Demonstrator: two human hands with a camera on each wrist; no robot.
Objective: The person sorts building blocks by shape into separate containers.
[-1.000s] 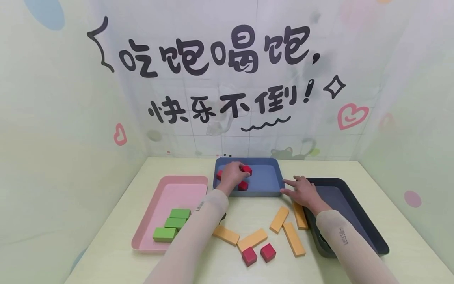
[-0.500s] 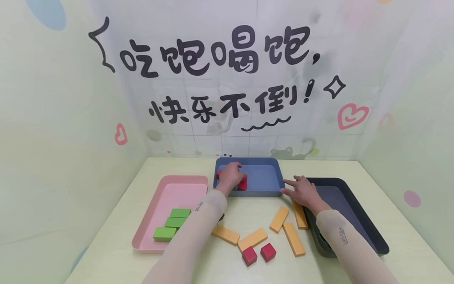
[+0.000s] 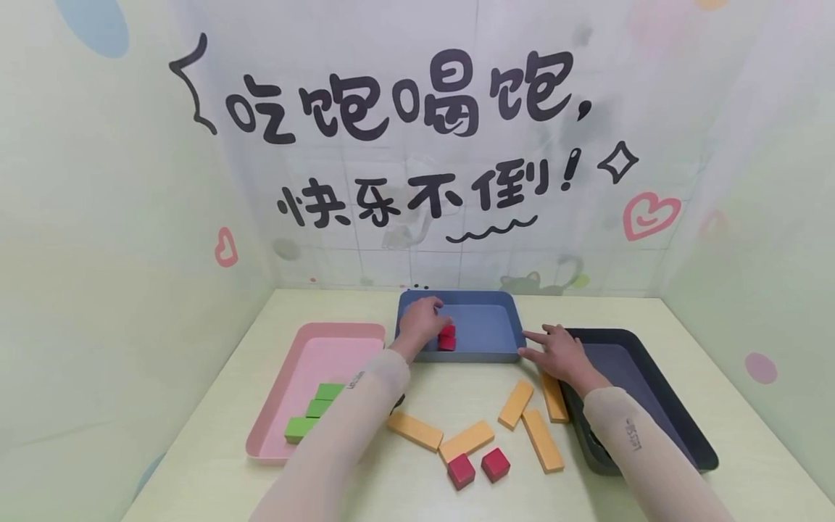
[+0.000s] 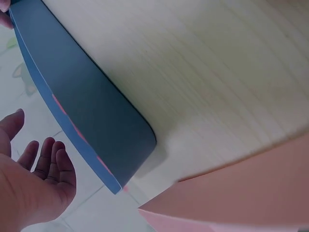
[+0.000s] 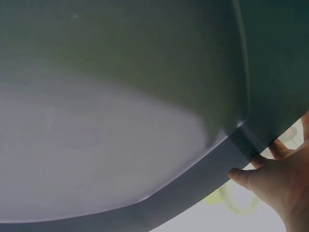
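Note:
My left hand point(image 3: 420, 324) hovers over the left part of the blue tray point(image 3: 485, 326), fingers loosely bent and apart. Close by its thumb lie two red cubes point(image 3: 446, 338) inside that tray; the hand covers the tray's left side. In the left wrist view the hand point(image 4: 41, 186) holds nothing, beside the tray's outer wall point(image 4: 87, 92). My right hand point(image 3: 559, 353) has its fingers spread, the tips right at the blue tray's right edge. Its little-finger side overlaps the black tray point(image 3: 613, 373); in the right wrist view its fingers point(image 5: 244, 178) are along that tray's rim.
A pink tray point(image 3: 326, 355) with green blocks point(image 3: 300, 429) stands at left, partly behind my left sleeve. Between the trays lie several orange blocks point(image 3: 467, 441). Two more red cubes, a left one point(image 3: 461, 471) and a right one point(image 3: 496, 464), lie near the front.
My left hand has set a red cube down in the blue tray, let go of it and shifted slightly left. My right hand has stayed in place.

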